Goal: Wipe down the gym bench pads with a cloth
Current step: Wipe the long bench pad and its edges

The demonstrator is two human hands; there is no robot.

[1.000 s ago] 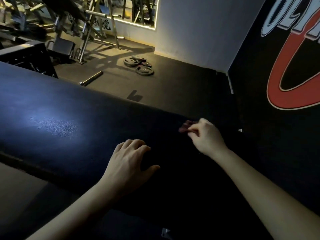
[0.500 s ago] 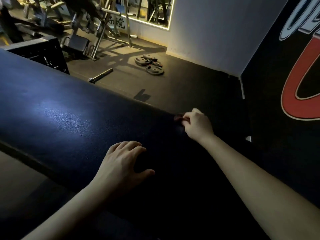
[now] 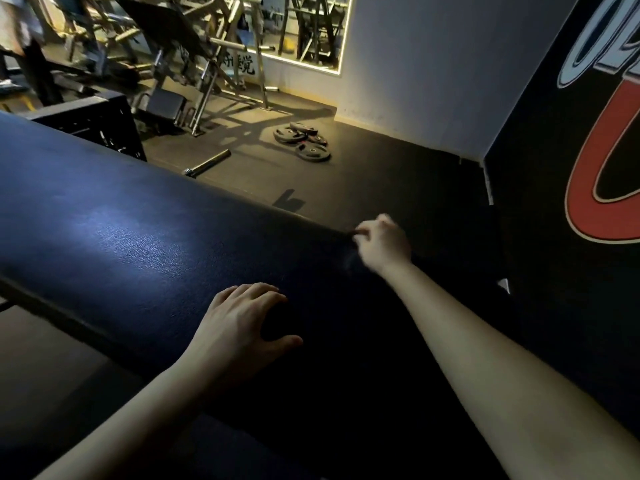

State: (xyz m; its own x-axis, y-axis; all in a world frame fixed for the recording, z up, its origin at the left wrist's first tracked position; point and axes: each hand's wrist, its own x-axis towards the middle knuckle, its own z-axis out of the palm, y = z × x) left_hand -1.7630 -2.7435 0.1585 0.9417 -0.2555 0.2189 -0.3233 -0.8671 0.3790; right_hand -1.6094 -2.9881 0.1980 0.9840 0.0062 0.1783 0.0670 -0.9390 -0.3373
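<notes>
From the head view, the right hand (image 3: 381,242) curled its fingers, pinching a small dark cloth (image 3: 349,233) at the far edge of the bench pad (image 3: 121,237). The pad ran long to their left. The left hand (image 3: 239,327) rested spread, holding nothing.

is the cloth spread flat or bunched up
Bunched: the right hand pinches it, only a small dark cloth tuft showing, on the blue bench pad.
</notes>
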